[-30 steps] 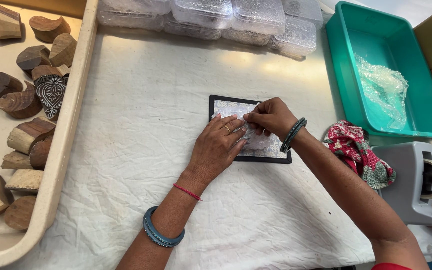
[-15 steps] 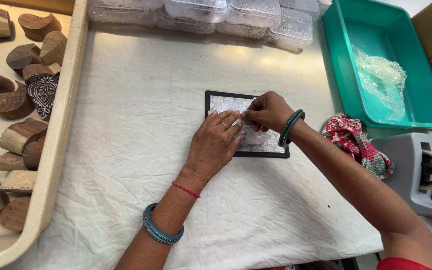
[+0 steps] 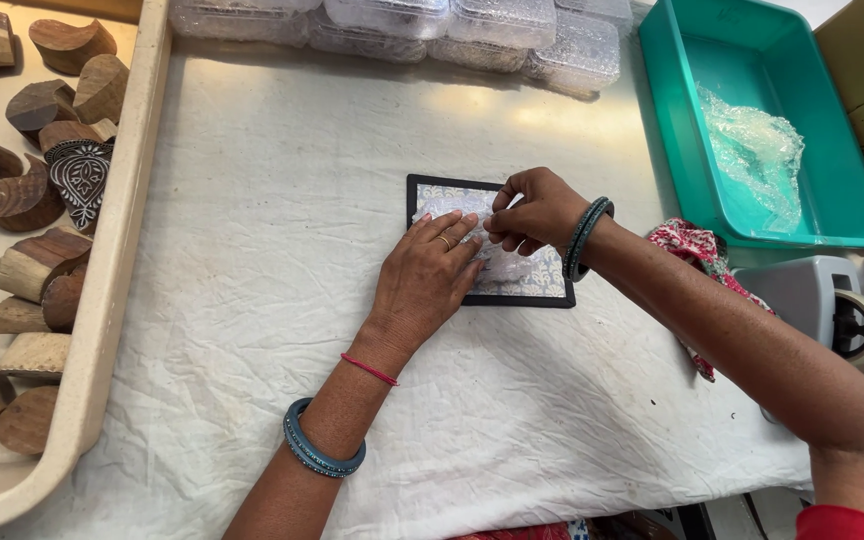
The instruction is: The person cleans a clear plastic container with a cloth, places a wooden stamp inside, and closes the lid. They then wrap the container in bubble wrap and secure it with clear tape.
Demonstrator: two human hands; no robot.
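Black-edged patterned tile [image 3: 527, 283] lies flat mid-surface on the white cloth [image 3: 252, 250]. Left hand [image 3: 427, 280] presses it, fingers spread and clasping nothing; right hand [image 3: 532, 212] pinches a clear wrap at its far edge. Smoothing seems underway. Open cloth lies left and near; the teal tub [image 3: 687, 130] crowds the right.

Just one view here, a head-worn cam looking steeply down at a white cloth-covered table [image 3: 252, 250] from close range, forearms coming in from the bottom edge. It faces away from the wearer, toward clear plastic boxes [image 3: 452, 25] along the top. No second view to overlap with.
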